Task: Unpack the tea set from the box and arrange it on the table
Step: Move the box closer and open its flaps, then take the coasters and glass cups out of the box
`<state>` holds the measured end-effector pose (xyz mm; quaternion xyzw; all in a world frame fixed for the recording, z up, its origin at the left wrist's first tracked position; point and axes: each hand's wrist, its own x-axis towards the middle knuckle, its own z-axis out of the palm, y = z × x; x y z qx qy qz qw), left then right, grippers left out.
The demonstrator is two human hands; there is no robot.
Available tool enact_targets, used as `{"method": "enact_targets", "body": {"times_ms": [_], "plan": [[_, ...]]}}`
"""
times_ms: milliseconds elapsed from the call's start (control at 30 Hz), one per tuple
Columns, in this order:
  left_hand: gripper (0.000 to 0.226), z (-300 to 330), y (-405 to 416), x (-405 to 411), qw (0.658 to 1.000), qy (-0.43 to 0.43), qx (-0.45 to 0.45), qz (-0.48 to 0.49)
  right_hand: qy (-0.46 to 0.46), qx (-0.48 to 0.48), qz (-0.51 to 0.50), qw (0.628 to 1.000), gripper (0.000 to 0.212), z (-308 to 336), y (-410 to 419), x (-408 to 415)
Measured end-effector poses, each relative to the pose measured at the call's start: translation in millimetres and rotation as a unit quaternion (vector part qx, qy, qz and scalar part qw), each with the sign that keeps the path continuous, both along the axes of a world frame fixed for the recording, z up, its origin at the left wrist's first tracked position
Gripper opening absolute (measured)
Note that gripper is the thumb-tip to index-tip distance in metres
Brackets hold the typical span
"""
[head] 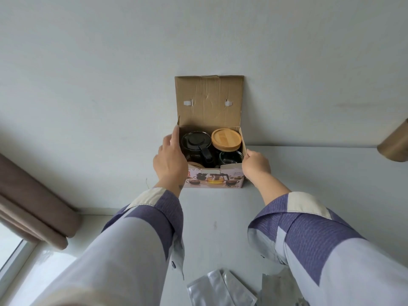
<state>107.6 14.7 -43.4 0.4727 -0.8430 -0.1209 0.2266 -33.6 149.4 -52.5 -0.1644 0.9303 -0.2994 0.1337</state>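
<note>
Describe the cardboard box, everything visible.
The box is brown corrugated cardboard with a printed tea-set picture on its front. It stands on the white table against the wall, lid flap raised upright with two slots. Inside sit a black-lidded teapot, a wooden lid and glassware. The left hand touches its left side; the right hand pinches the right edge.

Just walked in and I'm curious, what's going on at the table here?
A person is opening a cardboard box on a white table. The left hand rests on the box's left side flap, and the right hand pinches the right edge. The lid is folded up against the wall. Inside sit a black-lidded teapot, a bamboo-lidded jar and a glass cup. Nothing is out yet.
</note>
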Motion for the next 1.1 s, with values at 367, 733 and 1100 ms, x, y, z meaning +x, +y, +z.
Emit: {"method": "enact_targets", "body": {"times_ms": [367,733,1100], "plan": [[0.111,-16.0,-0.2,-8.5,0.979,-0.119,0.166,-0.025,0.007,0.030,0.029,0.999,0.054,-6.0,-8.9,0.5],[0.130,-21.4,4.8,-8.0,0.980,-0.141,0.136,-0.037,0.186,0.136,0.198,0.953,0.087,1.9,-51.6,-43.4],[0.127,-22.6,5.4,-8.1,0.984,-0.117,0.130,-0.022,0.171,0.191,0.214,0.943,0.082,3.3,-76.6,-55.3]]}}
